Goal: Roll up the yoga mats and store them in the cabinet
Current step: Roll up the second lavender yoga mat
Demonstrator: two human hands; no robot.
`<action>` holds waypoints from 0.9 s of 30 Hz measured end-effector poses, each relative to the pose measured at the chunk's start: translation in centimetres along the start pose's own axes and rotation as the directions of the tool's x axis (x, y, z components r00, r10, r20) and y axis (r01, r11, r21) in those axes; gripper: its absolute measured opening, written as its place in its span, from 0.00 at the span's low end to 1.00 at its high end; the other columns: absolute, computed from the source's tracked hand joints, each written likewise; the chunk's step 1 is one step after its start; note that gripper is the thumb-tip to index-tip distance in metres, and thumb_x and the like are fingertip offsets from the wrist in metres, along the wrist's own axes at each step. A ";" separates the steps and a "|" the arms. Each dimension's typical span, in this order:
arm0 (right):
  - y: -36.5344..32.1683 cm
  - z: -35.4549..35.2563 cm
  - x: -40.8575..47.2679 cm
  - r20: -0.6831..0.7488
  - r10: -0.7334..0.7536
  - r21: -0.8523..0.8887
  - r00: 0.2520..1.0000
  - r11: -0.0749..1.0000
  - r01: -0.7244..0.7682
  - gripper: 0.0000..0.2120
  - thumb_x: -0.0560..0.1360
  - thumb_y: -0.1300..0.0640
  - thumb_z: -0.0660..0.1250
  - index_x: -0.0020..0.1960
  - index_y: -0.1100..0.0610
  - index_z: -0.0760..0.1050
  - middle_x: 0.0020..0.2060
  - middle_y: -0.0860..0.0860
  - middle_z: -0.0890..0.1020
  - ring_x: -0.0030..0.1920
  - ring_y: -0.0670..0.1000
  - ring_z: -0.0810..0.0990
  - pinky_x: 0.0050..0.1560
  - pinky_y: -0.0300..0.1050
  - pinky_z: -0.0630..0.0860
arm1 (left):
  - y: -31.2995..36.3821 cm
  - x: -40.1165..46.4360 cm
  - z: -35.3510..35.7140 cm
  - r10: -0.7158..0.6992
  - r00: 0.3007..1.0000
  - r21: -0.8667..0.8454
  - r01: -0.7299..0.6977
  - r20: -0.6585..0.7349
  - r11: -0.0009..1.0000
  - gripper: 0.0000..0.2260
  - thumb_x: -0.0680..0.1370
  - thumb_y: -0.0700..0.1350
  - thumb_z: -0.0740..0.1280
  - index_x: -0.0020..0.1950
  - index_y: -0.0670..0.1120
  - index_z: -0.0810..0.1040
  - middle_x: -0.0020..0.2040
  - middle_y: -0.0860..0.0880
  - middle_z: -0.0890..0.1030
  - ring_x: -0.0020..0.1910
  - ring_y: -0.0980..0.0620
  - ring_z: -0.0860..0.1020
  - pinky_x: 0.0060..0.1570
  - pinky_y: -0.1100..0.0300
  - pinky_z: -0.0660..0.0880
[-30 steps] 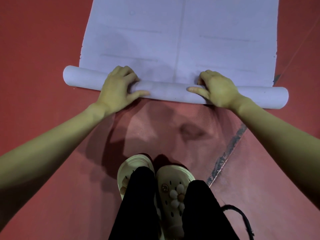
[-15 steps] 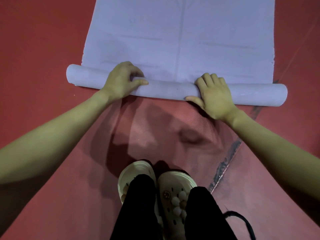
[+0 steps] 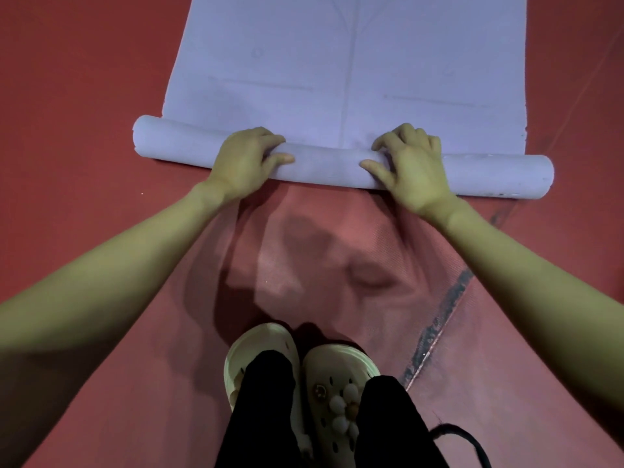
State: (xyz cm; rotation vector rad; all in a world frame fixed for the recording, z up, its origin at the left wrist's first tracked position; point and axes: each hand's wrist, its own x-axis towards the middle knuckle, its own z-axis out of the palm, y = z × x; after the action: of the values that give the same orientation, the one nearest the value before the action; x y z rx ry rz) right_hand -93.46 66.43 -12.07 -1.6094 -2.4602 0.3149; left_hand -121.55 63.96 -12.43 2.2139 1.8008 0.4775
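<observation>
Lilac yoga mat [image 3: 347, 62] lies flat toward 12 o'clock; our left hand [image 3: 244, 162] and right hand [image 3: 410, 167] grip its roll [image 3: 324, 165], axis 9-to-3

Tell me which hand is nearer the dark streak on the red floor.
The right hand. It grips the rolled part of the lavender yoga mat, with the dark streak below and just to its right. The left hand grips the roll further left.
</observation>
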 end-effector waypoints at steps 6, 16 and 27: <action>-0.3 2.6 -2.9 -0.130 -0.148 -0.150 0.980 0.980 0.129 0.22 0.78 0.47 0.61 0.66 0.60 0.71 0.62 0.58 0.75 0.61 0.61 0.72 0.64 0.55 0.65 | -0.7 2.4 -0.4 -0.138 0.982 -0.175 0.160 0.131 0.972 0.21 0.73 0.58 0.70 0.58 0.44 0.82 0.57 0.45 0.82 0.57 0.47 0.78 0.57 0.57 0.70; 0.4 1.6 0.6 0.046 -0.166 -0.332 0.985 0.928 0.172 0.35 0.76 0.34 0.51 0.64 0.63 0.70 0.52 0.61 0.77 0.48 0.63 0.75 0.52 0.58 0.69 | 0.1 0.0 0.3 0.063 0.992 0.279 -0.092 0.111 0.956 0.34 0.76 0.64 0.55 0.68 0.37 0.71 0.62 0.38 0.76 0.61 0.38 0.73 0.69 0.40 0.58; -0.8 -1.4 -5.2 0.188 -0.187 -0.162 0.964 0.962 0.218 0.36 0.74 0.32 0.49 0.64 0.61 0.72 0.50 0.59 0.79 0.46 0.62 0.76 0.49 0.56 0.69 | 3.3 -5.3 -1.8 0.196 0.974 0.233 -0.218 0.113 0.948 0.30 0.77 0.63 0.57 0.57 0.36 0.75 0.47 0.36 0.79 0.44 0.36 0.76 0.47 0.45 0.70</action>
State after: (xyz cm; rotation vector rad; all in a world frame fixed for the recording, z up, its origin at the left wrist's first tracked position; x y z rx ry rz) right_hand -91.68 61.46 -10.69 -1.4273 -2.8315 0.2109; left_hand -120.26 58.05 -9.97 2.5628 1.6674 0.1989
